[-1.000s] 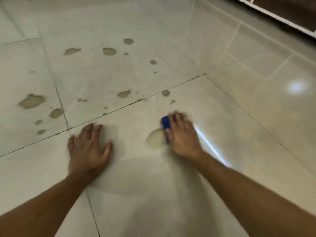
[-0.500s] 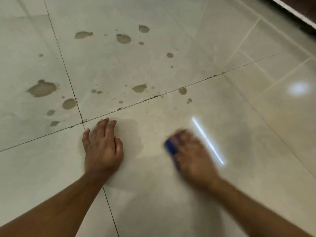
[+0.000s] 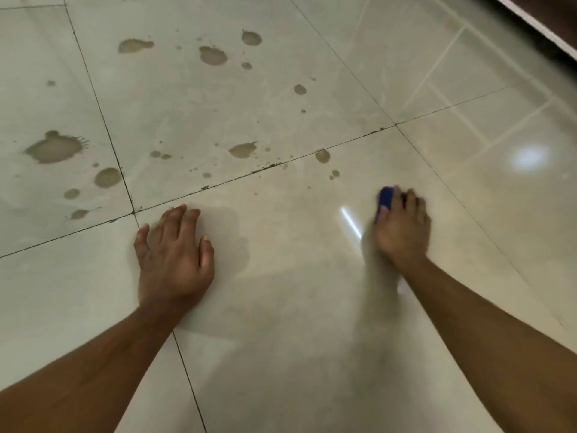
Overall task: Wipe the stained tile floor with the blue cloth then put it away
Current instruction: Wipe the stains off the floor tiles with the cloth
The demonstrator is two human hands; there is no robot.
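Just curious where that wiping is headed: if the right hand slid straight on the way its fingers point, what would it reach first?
Probably the two small brown spots just beyond the blue cloth under the right hand.

Indoor room, likely a home; exact room type cannot be told. Floor [image 3: 312, 307] is laid in large glossy cream tiles, split by thin dark grout lines [image 3: 103, 120]. Brown stains [image 3: 56, 149] are scattered from 9 to 12 o'clock. A row of smaller tiles with pale grout [image 3: 437, 60] is seen at 1 o'clock, edged by a white strip [image 3: 530, 21] with dark brown surface beyond, at 2 o'clock; whether that is a step or a door sill cannot be told. A ceiling lamp reflection [image 3: 529, 157] is caught at 3 o'clock.
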